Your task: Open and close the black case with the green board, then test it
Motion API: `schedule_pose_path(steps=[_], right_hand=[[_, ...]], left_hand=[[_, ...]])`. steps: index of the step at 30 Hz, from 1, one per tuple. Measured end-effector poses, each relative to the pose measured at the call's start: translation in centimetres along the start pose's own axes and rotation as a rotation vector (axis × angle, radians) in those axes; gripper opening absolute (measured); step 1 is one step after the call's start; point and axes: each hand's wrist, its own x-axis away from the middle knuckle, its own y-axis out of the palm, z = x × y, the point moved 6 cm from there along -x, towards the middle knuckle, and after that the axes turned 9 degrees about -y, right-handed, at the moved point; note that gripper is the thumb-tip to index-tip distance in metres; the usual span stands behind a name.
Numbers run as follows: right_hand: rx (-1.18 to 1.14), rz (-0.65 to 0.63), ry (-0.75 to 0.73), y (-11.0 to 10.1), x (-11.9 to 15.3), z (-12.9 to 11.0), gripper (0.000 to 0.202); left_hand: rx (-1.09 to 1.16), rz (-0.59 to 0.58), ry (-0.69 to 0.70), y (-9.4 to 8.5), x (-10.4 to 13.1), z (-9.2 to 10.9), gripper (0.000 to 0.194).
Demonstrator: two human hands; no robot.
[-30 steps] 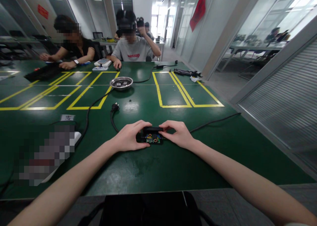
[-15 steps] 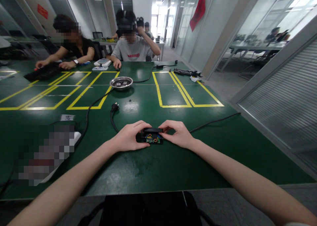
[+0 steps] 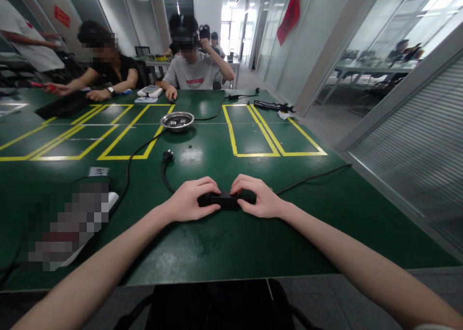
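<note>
A black power adapter [image 3: 224, 200] lies on the green table between my hands, its cover over the circuit board. My left hand [image 3: 190, 199] grips the adapter's left end, thumb at the near side and fingers at the far side. On the right end, my right hand [image 3: 263, 198] pinches it the same way. From the left side a black cord runs to a mains plug [image 3: 167, 157], and a thin black cable [image 3: 314, 178] stretches off to the right. Whether the cover sits fully flush cannot be made out.
A metal bowl [image 3: 177, 121] with small metal parts stands farther back, amid yellow tape rectangles [image 3: 253, 155]. At left lies a blurred-out pale device [image 3: 75, 224] with a cable and a number label [image 3: 99, 171]. Across the table sit two people; a black tool-like item [image 3: 274, 106] lies at far right.
The cover, held tilted above the exposed circuit board before, is now down over it, and the board is hidden. Another person has appeared at the far left.
</note>
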Motion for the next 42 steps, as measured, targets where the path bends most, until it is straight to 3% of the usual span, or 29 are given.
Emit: schedule_pose_path(steps=[7, 17, 28, 31, 36, 39, 42], right_hand=[[0.162, -0.086, -0.028, 0.7, -0.1, -0.3, 0.034], [0.370, -0.080, -0.104, 1.1, 0.0, -0.7, 0.015], [0.452, -0.115, -0.197, 1.4, -0.1, -1.4, 0.014], [0.516, -0.134, -0.267, 1.4, -0.2, -2.0, 0.015], [0.663, -0.105, -0.484, 1.3, -0.2, -3.8, 0.015], [0.719, -0.065, -0.524, 1.3, -0.2, -4.1, 0.014], [0.719, -0.023, -0.516, 1.2, -0.4, -4.1, 0.015]], left_hand=[[-0.021, -0.007, 0.007, 0.0, -0.1, 0.1, 0.020], [-0.320, 0.037, 0.073, 0.7, -0.3, 0.9, 0.022], [-0.370, 0.023, 0.121, 1.2, -0.2, 1.4, 0.031], [-0.331, 0.020, 0.070, 1.2, -0.3, 1.3, 0.033], [-0.167, -0.061, -0.186, 1.6, -0.4, 0.0, 0.036], [-0.165, -0.112, -0.258, 2.1, -0.2, -0.5, 0.040], [-0.131, -0.068, -0.276, 2.0, -0.3, -0.7, 0.036]])
